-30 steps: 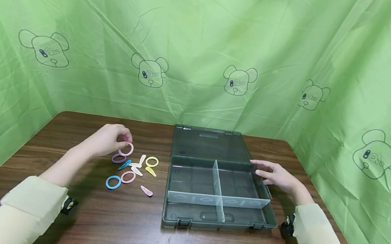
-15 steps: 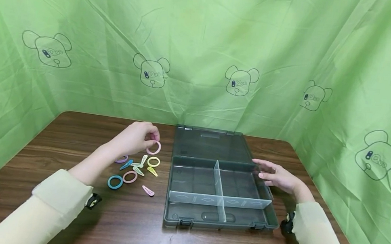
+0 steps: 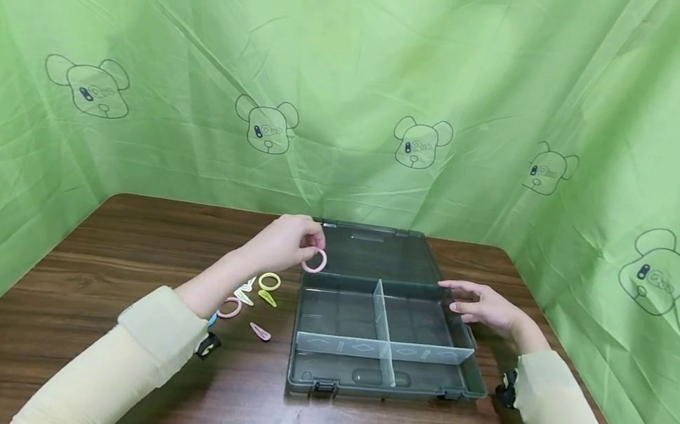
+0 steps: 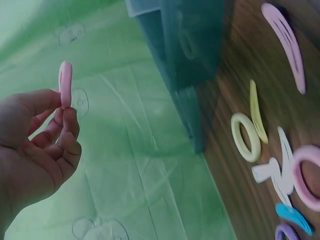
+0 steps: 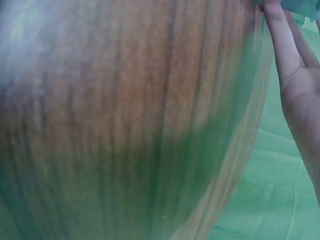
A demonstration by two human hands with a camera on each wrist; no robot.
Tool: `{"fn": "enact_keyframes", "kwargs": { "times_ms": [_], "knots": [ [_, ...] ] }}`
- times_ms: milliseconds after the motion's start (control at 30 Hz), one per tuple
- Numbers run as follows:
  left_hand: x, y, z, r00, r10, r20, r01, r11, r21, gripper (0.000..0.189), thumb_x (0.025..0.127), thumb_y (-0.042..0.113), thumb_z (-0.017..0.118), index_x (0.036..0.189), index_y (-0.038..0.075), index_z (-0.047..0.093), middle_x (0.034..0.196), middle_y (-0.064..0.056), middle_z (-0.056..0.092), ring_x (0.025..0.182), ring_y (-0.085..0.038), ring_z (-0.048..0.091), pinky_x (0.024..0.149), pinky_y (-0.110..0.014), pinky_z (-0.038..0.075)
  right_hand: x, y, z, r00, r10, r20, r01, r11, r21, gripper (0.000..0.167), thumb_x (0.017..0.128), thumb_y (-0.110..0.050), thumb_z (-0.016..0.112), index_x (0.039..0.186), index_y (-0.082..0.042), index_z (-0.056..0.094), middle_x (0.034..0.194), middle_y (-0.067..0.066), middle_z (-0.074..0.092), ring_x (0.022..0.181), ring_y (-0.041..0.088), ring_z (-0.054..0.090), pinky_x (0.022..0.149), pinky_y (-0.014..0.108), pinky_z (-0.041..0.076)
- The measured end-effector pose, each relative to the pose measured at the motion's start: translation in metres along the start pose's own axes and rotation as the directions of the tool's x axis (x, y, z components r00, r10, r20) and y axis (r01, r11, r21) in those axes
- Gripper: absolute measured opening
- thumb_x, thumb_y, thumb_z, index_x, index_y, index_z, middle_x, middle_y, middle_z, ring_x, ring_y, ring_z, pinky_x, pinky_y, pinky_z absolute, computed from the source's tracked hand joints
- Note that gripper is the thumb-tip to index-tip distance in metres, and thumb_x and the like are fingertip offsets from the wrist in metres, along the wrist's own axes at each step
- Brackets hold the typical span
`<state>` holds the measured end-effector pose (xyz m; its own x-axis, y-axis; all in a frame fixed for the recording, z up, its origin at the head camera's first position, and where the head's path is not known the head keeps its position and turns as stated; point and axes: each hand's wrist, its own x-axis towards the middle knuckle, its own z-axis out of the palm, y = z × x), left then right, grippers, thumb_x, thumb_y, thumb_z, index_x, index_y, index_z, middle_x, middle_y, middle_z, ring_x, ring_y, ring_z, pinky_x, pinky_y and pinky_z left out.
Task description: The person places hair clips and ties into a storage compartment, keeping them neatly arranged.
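Between thumb and fingertips my left hand [image 3: 285, 244] pinches a pink hair tie [image 3: 324, 262], held upright over the left part of the grey divided organizer box [image 3: 337, 311], near its hinge line. The left wrist view shows that same ring edge-on in the fingers [image 4: 72, 125]. My right hand [image 3: 487, 309] rests at the box's right side near the hinge, its fingers extended and holding nothing. The box's lid [image 3: 382, 256] is folded back flat. White dividers [image 3: 336, 344] split the box into compartments, with nothing lying in them.
Left of the box lie a yellow hair tie [image 4: 235, 130], a yellow snap clip [image 3: 268, 298], a pink snap clip [image 3: 260, 332], white clips [image 4: 286, 167], another pink hair tie [image 4: 297, 175] and a blue clip [image 4: 294, 217]. My left forearm covers part of this group. Green cloth [image 3: 355, 86] surrounds the table.
My left hand has carried the pink hair tie rightward from the loose pile to above the box's left edge. The right hand has stayed by the box's side.
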<state>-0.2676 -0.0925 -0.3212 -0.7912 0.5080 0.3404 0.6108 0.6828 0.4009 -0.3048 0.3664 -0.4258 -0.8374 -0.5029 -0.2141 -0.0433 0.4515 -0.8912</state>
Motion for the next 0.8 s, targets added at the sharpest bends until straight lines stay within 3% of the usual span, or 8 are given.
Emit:
{"fn": "enact_keyframes", "kwargs": {
  "times_ms": [267, 533, 800],
  "knots": [
    [0.02, 0.018, 0.015, 1.0, 0.02, -0.002, -0.02, 0.996, -0.084, 0.003, 0.081, 0.01, 0.071, 0.084, 0.011, 0.068, 0.075, 0.004, 0.061, 0.072, -0.013, 0.056, 0.065, -0.025, 0.045, 0.003, 0.003, 0.001, 1.0, -0.004, -0.028, 0.003, 1.0, -0.03, 0.054, 0.09, -0.019, 0.063, 0.14, -0.015, 0.044, 0.147, 0.025, 0.029, 0.128, 0.04, 0.038, 0.088, 0.044, 0.049],
    [0.04, 0.038, 0.03, 0.997, 0.006, 0.077, 0.006, 0.988, -0.157, 0.004, 0.083, 0.009, 0.069, 0.086, 0.01, 0.068, 0.075, 0.003, 0.061, 0.066, -0.01, 0.055, 0.059, -0.02, 0.047, 0.002, 0.002, 0.003, 0.999, -0.007, -0.033, 0.006, 0.999, -0.034, 0.054, 0.09, -0.017, 0.063, 0.14, -0.015, 0.044, 0.148, 0.021, 0.03, 0.129, 0.038, 0.036, 0.089, 0.044, 0.048],
    [0.058, 0.052, 0.049, 0.991, 0.069, 0.119, -0.046, 0.98, -0.192, 0.006, 0.082, 0.007, 0.069, 0.083, 0.012, 0.067, 0.075, 0.005, 0.063, 0.065, -0.006, 0.057, 0.059, -0.016, 0.048, 0.0, 0.0, 0.003, 1.0, 0.006, -0.018, -0.006, 1.0, -0.008, 0.054, 0.091, -0.017, 0.061, 0.141, -0.015, 0.042, 0.151, 0.021, 0.025, 0.132, 0.04, 0.031, 0.091, 0.047, 0.047]
  ]
}}
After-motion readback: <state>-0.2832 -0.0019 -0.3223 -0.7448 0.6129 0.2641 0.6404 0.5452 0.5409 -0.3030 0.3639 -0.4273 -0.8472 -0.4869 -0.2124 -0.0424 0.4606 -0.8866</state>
